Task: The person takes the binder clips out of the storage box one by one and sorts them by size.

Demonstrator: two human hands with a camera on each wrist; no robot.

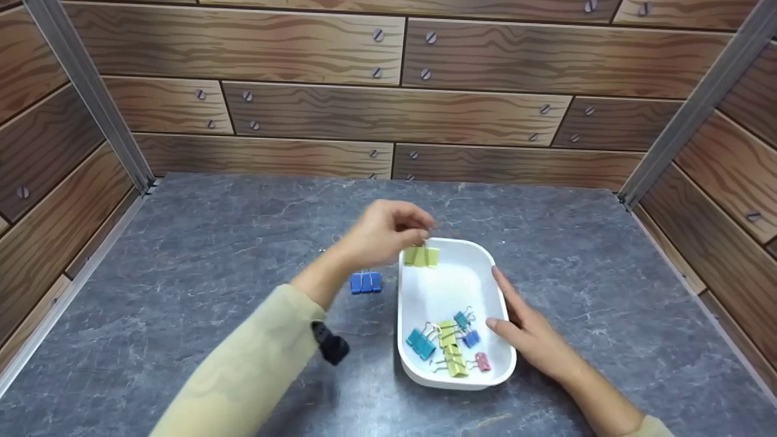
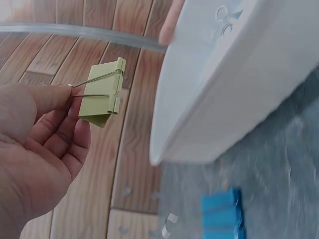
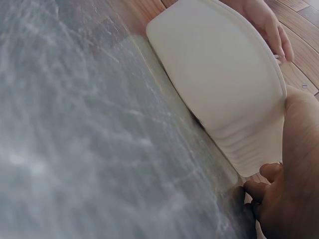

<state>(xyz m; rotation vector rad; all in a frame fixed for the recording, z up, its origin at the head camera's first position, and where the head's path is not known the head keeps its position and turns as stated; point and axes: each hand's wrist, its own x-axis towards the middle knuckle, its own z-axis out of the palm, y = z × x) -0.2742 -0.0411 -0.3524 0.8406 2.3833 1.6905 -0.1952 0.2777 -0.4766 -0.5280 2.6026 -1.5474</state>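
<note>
My left hand [image 1: 385, 230] pinches a yellow binder clip [image 1: 421, 257] by its wire handles, over the far left corner of a white plastic tub [image 1: 402, 303]. In the left wrist view the yellow clip [image 2: 99, 92] hangs from thumb and fingertips, its body pointing away from the palm. My right hand [image 1: 534, 337] holds the tub's right side, thumb over the rim and other fingers along the outside wall. Several binder clips lie in the tub's near end, among them a teal clip [image 1: 420, 344], a small blue clip [image 1: 471, 338] and a pink clip [image 1: 482, 362].
A large blue binder clip [image 1: 365, 283] lies on the grey marbled table [image 1: 243, 243], left of the tub. Small silvery wire parts [image 1: 322, 250] show just beyond my left forearm. Wood-patterned panels [image 1: 303, 109] wall in the table at the back and sides.
</note>
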